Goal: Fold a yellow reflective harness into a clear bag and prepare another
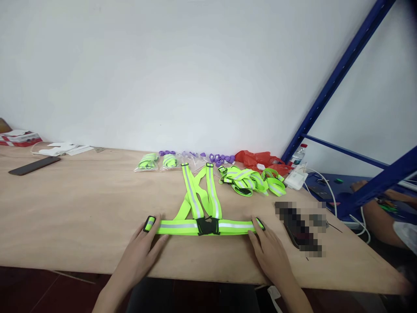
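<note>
A neon-yellow reflective vest harness (213, 195) with silver stripes lies spread on the wooden table in front of me. Its waist strap runs straight across, joined in the middle by a black buckle (208, 226). Two shoulder straps reach away from me and cross behind. My left hand (143, 243) rests over the left end of the waist strap beside a black slider, fingers stretched and thumb apart. At the opposite end, my right hand (269, 248) lies on the strap by another slider, its fingers also extended. The undersides of both hands are hidden.
Behind the harness sit two bagged vests (148, 161), purple rolls (224, 158), a red plastic bag (260, 158) and a pile of neon straps (247, 179). A dark phone-like object (293, 232), partly pixelated, lies right. Another person's arm (374, 217) shows beyond a blue frame (335, 82).
</note>
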`<state>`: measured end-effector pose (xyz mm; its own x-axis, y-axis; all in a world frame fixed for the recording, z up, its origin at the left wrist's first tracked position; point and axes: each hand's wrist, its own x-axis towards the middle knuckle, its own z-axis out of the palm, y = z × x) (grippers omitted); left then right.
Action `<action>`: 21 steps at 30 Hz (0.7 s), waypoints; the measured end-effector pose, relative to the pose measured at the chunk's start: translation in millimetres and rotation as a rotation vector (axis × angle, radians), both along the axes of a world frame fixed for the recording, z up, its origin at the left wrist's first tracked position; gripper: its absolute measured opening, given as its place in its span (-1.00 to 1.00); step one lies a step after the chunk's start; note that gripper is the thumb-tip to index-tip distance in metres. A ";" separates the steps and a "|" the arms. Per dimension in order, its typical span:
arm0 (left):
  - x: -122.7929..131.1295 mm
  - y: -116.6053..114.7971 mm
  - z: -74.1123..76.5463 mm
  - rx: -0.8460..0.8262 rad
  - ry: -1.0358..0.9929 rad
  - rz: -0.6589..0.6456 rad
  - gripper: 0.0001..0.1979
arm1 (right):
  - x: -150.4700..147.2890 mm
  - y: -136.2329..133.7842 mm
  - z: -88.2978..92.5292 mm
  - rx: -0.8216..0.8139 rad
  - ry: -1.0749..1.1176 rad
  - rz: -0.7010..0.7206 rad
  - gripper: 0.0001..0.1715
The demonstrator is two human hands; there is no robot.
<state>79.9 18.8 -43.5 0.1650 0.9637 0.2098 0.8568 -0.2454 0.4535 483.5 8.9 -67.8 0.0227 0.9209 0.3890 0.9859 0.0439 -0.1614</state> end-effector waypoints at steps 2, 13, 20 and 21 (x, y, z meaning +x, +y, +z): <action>2.2 0.2 3.3 -0.002 0.008 -0.013 -0.37 | -1.4 -1.0 0.0 -0.017 0.013 0.012 -0.36; 43.5 -8.5 31.7 -0.111 -0.237 -0.025 -0.28 | -30.2 -4.9 9.3 -0.035 0.214 0.054 -0.30; 54.5 7.0 40.7 -0.055 -0.649 0.098 -0.31 | -20.2 -8.9 10.9 -0.073 0.164 -0.007 -0.29; 50.8 7.9 37.3 -0.085 -0.744 0.138 -0.33 | -17.0 -9.7 9.4 -0.077 0.151 -0.020 -0.29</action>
